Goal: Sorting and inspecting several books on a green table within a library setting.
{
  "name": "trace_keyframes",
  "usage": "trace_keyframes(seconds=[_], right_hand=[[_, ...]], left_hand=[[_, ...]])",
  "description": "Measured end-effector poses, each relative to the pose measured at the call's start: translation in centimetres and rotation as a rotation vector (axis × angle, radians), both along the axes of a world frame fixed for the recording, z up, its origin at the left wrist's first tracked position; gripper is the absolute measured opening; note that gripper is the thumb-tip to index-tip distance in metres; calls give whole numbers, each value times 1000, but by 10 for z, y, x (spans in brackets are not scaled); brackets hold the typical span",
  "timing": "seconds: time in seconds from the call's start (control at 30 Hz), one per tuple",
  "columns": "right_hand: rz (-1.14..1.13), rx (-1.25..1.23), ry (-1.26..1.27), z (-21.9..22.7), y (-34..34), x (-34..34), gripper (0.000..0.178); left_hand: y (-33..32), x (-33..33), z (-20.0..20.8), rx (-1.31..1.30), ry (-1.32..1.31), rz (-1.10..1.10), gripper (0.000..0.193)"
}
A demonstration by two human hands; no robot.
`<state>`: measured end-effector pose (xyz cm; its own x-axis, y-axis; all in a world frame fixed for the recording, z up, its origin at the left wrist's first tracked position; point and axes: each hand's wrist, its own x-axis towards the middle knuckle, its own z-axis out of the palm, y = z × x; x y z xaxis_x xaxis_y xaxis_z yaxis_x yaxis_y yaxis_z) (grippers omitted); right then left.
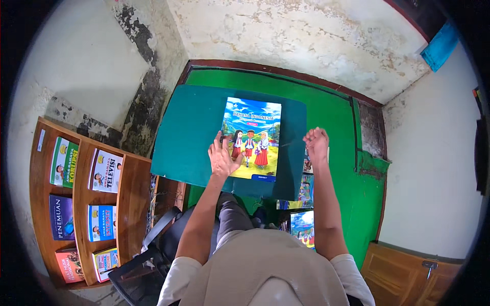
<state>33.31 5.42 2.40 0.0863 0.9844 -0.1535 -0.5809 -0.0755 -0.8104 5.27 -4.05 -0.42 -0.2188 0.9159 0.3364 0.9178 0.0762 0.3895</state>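
A softcover textbook [251,137] with a colourful cover of three cartoon children in school clothes lies on the dark green tabletop [178,132]. My left hand [223,157] rests at the book's left edge, fingers spread, the thumb over the cover's lower left part. Off the table's right edge, my right hand [317,140] is raised with its fingers curled in. Nothing shows in it, and it is apart from the book.
More picture-covered books [302,227] lie low beside the table's right side, partly hidden by my right arm. A wooden rack [135,204] of upright books stands at the left. A black chair [132,273] is close by my left arm. At the lower right is a wooden door [400,270].
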Motion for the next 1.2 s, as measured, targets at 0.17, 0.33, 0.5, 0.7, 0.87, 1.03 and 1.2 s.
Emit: trace_keyframes(seconds=[0.17, 0.33, 0.5, 0.7, 0.87, 1.03, 1.2], right_hand=[[-25, -66, -452, -24, -13, -4, 6], [184, 189, -1222, -44, -41, -19, 19], [149, 591, -1597, -61, -48, -25, 19], [100, 608, -1664, -69, -51, -39, 16], [91, 624, -1742, -71, -50, -38, 12], [84, 538, -1949, -70, -50, -26, 7], [212, 167, -2270, -73, -55, 25, 3]], left_hand=[[-1, -9, -6, 259, 9, 160, 63], [-31, -4, -18, -289, -176, 526, 76], [-23, -10, -15, -536, -244, 514, 87], [-7, -33, -19, -783, -270, 553, 91], [-15, -40, 2, -894, -710, 360, 99], [-19, -42, 9, -825, -849, 355, 103], [-19, -41, -9, -670, -760, 406, 101]])
